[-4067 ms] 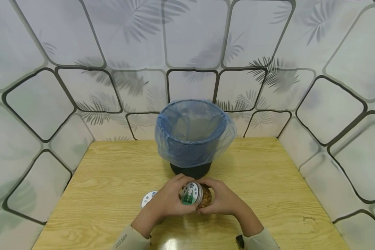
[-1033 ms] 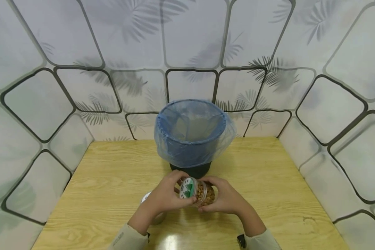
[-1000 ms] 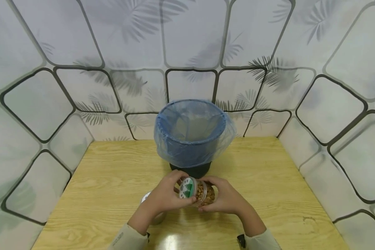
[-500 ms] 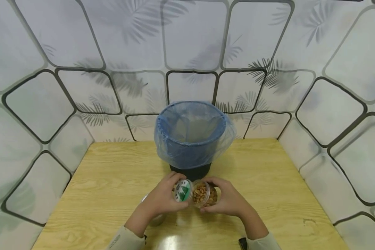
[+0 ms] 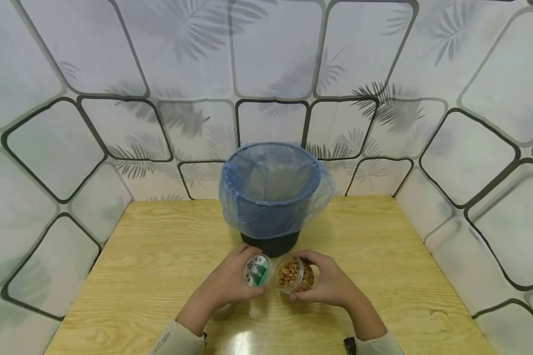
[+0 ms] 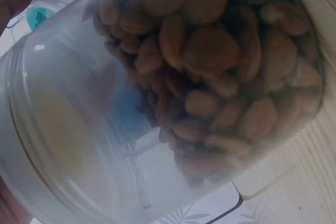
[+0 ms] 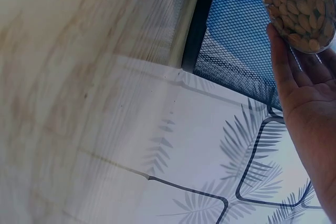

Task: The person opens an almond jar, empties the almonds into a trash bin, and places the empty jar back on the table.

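In left grip (image 5: 229,279), round lid (image 5: 256,270); in right grip (image 5: 330,282), clear jar (image 5: 300,275)

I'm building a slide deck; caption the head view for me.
Left hand holds a lid beside the open jar of nuts in the right hand.

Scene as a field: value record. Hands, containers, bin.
left hand: holds green-and-white lid
right hand: holds open jar
open jar contents: brown nuts
lid state: off the open jar
second jar: mostly hidden by left forearm in head view; also contains nuts
bin: upright on wooden table, blue bag over rim
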`<act>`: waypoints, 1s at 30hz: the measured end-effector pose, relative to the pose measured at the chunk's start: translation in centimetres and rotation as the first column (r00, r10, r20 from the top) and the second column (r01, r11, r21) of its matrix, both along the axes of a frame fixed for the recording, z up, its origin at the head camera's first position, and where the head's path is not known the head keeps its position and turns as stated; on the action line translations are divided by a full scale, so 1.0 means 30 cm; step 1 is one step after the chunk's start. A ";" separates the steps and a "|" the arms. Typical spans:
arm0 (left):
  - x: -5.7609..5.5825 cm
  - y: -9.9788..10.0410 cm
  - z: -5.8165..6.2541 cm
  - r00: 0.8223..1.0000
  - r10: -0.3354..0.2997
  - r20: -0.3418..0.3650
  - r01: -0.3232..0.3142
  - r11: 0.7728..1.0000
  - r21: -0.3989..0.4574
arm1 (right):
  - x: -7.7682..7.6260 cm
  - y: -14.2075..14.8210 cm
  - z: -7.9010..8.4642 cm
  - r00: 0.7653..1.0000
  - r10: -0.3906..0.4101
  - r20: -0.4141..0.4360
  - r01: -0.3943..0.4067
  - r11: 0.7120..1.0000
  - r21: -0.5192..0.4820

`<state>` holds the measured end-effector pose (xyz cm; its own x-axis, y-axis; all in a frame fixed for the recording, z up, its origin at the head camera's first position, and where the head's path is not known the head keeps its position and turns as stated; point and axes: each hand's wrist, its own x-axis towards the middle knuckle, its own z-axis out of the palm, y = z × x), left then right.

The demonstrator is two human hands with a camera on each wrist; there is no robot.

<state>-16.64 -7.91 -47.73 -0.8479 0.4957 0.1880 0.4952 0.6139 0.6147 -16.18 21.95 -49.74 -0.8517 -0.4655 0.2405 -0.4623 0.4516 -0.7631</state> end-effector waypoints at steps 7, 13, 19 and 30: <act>-0.002 -0.006 -0.004 1.000 -0.003 -0.004 0.003 1.000 -0.007 | 0.008 0.010 0.015 1.000 -0.011 0.005 0.011 1.000 -0.004; -0.002 -0.007 -0.004 0.999 -0.005 0.049 0.006 1.000 -0.014 | 0.010 0.016 0.020 1.000 -0.013 0.005 0.013 1.000 0.001; -0.003 -0.006 -0.007 0.998 -0.009 0.068 0.012 0.999 -0.049 | 0.009 0.019 0.016 1.000 -0.006 -0.006 0.006 1.000 0.002; 0.005 -0.006 0.002 0.999 0.031 0.006 -0.031 0.998 -0.053 | 0.010 0.021 0.013 1.000 -0.013 -0.014 0.013 1.000 0.002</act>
<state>-16.47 -8.09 -47.66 -0.8643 0.4781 0.1566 0.4713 0.6606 0.5844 -15.89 22.57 -49.36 -0.8542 -0.4550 0.2516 -0.4671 0.4588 -0.7559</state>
